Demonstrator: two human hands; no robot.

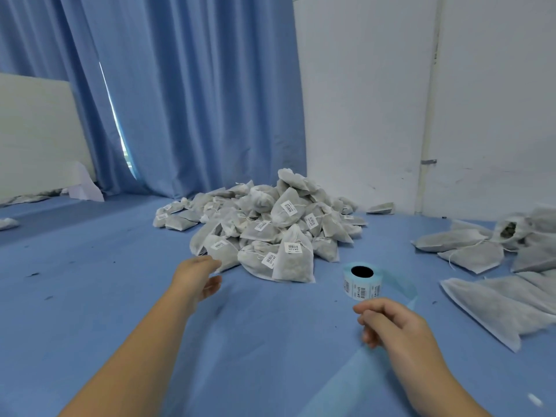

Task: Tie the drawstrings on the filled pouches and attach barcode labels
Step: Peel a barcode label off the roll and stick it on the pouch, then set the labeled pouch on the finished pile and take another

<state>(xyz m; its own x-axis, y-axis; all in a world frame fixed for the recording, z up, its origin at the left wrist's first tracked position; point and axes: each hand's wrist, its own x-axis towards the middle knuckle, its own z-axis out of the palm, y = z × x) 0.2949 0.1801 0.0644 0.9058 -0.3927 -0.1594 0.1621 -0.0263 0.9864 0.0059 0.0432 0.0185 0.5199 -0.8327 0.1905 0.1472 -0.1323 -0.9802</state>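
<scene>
Pouches in three groups on a blue-covered table, viewed from the worker's head. Left to right: the left hand [197, 276], extended palm-inward with fingers loosely spread and empty, its fingertips at the near-left foot of the labelled pile [270, 233] — a heap of filled pouches, drawstrings drawn and white barcode stickers showing, lying toward the far edge of the table against the blue curtain [192, 94]. Just right of the pile's near corner stands the label roll [362, 281], upright on its side, pale-blue backing strip [400, 285] trailing toward the right. The right hand [391, 323] hovers just in front of the roll, fingers curled inward; whether a peeled label is pinched between thumb and forefinger cannot be told. Along the right edge lie the unlabelled pouches [469, 245], mostly flat, one with an open mouth [508, 230] showing dark contents.

Step in hand, by judgement: between pouches — one unit appears finished and placed at the pile, and no pouch is held. The next move calls for a reach to the right-edge stock, a pouch brought to the near centre, its strings drawn tight and knotted, then a sticker peeled from the roll.
</scene>
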